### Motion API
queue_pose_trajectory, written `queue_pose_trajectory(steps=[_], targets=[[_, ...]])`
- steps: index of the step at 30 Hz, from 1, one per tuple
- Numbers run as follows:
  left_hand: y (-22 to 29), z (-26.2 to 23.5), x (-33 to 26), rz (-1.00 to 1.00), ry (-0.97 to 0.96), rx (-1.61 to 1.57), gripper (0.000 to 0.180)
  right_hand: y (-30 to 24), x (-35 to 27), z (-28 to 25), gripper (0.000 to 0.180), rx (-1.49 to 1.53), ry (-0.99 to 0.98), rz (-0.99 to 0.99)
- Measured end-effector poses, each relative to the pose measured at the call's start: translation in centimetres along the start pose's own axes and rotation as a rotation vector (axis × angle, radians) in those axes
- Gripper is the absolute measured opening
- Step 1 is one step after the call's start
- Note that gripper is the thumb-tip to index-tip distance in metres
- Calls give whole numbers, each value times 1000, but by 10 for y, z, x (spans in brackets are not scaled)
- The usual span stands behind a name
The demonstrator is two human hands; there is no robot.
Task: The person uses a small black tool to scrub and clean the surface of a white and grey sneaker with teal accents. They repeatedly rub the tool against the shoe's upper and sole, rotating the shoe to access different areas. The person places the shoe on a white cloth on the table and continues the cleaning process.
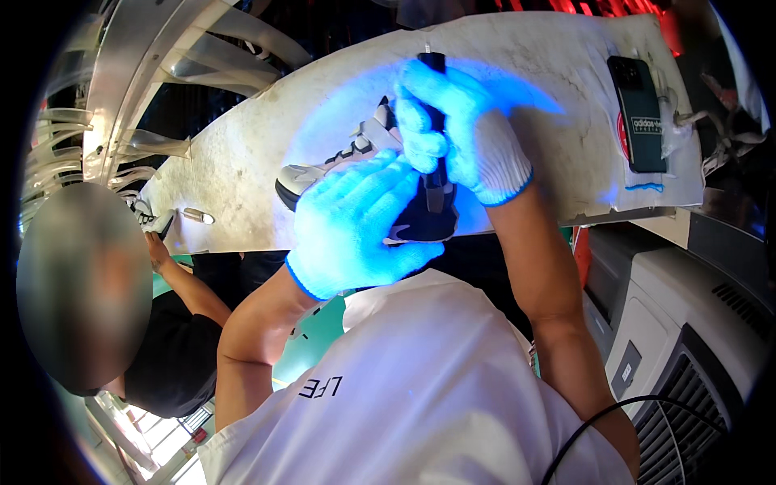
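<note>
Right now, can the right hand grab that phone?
Probably not straight away: the right hand is wrapped around a black rod-like tool. With that released, the phone looks reachable, lying on the same table.

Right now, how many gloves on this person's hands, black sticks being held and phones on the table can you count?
Gloves: 2, on the left hand and right hand
Black sticks: 1
Phones: 1
Total: 4

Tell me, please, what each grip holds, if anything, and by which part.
Right grip: the torch, around the middle of its barrel. Left grip: over the shoe, but a hold cannot be confirmed.
</note>
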State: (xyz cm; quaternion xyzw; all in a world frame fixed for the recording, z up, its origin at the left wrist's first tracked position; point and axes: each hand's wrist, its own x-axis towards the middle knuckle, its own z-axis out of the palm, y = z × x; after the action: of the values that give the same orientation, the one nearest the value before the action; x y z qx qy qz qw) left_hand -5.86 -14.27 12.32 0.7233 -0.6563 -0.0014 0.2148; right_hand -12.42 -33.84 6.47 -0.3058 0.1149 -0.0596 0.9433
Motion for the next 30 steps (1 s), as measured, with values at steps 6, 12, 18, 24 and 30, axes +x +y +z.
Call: queue_pose_trajectory(steps=[6, 12, 18, 24, 30], targets=[[-3, 7, -6, -2, 54, -20, 70, 6, -11, -7, 36, 210, 21, -101], [-6, 8, -6, 14, 99, -67, 68, 8, -7, -37, 40, 619, -40, -94], [-4, 6, 3, -23, 62, -85, 65, 6, -15, -7, 36, 300, 133, -153], [-5, 14, 1, 15, 112, -43, 68, 7, -11, 15, 45, -113, 422, -187], [-2, 6, 1, 30, 12, 21, 73, 8, -18, 2, 37, -198, 353, -248]])
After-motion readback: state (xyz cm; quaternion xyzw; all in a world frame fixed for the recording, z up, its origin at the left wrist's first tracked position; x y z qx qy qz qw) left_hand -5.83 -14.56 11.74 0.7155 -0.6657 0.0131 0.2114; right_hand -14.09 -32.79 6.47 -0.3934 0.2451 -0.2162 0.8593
